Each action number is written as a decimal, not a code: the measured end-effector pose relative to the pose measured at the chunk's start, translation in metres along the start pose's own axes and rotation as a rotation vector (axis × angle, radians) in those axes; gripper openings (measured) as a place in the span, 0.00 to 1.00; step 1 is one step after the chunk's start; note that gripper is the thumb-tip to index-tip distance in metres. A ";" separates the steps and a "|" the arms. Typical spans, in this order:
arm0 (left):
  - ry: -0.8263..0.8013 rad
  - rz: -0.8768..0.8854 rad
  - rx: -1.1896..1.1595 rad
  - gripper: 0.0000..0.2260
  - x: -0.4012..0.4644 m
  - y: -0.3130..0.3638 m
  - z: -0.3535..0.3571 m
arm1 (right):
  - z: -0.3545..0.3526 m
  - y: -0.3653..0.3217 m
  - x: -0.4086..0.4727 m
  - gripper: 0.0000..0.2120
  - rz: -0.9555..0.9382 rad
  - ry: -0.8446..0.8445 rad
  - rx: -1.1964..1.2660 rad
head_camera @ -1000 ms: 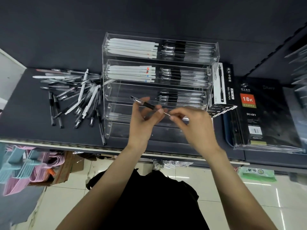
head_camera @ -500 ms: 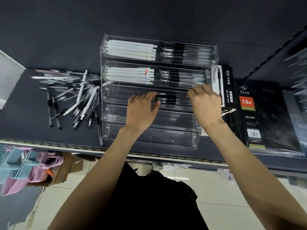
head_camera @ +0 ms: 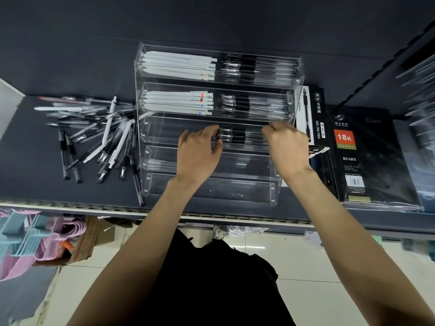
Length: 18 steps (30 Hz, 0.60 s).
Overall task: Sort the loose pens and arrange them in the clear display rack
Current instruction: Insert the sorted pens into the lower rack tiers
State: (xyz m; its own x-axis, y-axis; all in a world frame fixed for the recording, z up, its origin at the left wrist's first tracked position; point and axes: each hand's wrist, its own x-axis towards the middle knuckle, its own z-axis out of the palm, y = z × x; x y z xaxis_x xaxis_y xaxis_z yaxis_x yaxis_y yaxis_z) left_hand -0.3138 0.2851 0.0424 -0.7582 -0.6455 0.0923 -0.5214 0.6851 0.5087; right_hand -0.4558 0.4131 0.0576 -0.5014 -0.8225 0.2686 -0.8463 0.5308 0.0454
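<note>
Dark grey shelving in a shop aisle carries the whole job, with pale floor tiles showing below its front edge. Both hands are at the third tier of the clear display rack. The left hand rests with fingers loosely extended, fingertips touching the tip end of the black-grip gel pens lying in that tier's right compartment. The right hand is curled at the other end of the same row; whether it pinches a pen or merely nudges it I cannot tell, since its fingertips are hidden.

Judging by looks, these pens are light, stiff and slick-barrelled, so they will roll and skate on acrylic (the rubbery black grip section is the surest spot to pinch). Squaring a row from both ends at once seems sensible. The rack itself looks rigid but light, and probably slides if pushed hard.

Above, two tiers already hold white pens left and black-grip ones right. The loose pens lie heaped just left of the rack. A diary box stands to the right.
</note>
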 end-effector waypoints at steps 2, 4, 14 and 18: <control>0.015 0.015 0.023 0.16 0.000 -0.001 0.000 | 0.001 -0.001 0.001 0.16 0.007 0.001 0.002; 0.000 0.026 0.054 0.16 0.000 0.000 0.000 | 0.002 0.000 0.001 0.16 0.017 0.003 0.011; 0.162 0.121 -0.119 0.13 -0.005 -0.011 -0.018 | -0.007 -0.017 -0.020 0.10 0.030 0.183 0.255; 0.519 0.191 -0.309 0.08 -0.036 -0.036 -0.046 | -0.026 -0.070 -0.033 0.11 0.016 0.262 0.500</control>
State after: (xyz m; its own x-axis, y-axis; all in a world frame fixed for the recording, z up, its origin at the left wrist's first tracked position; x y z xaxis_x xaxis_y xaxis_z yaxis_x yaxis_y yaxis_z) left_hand -0.2493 0.2682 0.0600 -0.4974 -0.6542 0.5698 -0.1998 0.7256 0.6585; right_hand -0.3756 0.4083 0.0704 -0.5077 -0.7029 0.4982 -0.8530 0.3288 -0.4053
